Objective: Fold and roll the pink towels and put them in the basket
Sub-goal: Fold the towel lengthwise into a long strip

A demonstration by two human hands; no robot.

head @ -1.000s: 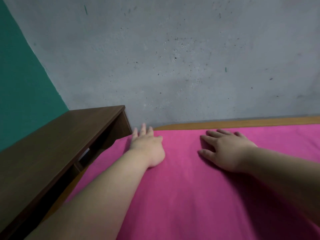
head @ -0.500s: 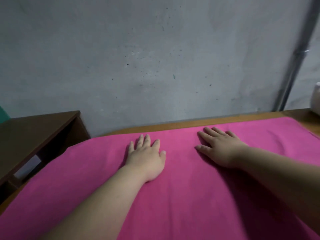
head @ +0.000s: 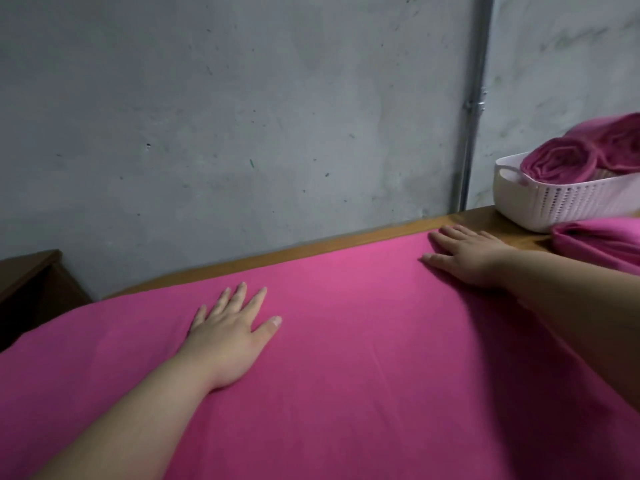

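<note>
Basket (head: 561,202) and its rolled towels (head: 557,163) partly beyond the right edge.

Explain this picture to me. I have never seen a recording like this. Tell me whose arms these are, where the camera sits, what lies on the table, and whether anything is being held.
There is no machine here. These are a person's two bare arms, filmed by one wide-angle camera worn on the head, looking forward and down. The left hand and the right hand both lie flat, fingers straight, on a spread pink towel that covers most of a wooden table. Neither hand holds anything. At the far right a white basket stands on the table with rolled pink towels in it. A bunched pink towel lies in front of the basket. Behind everything is a grey wall with a pipe running down it.
</note>
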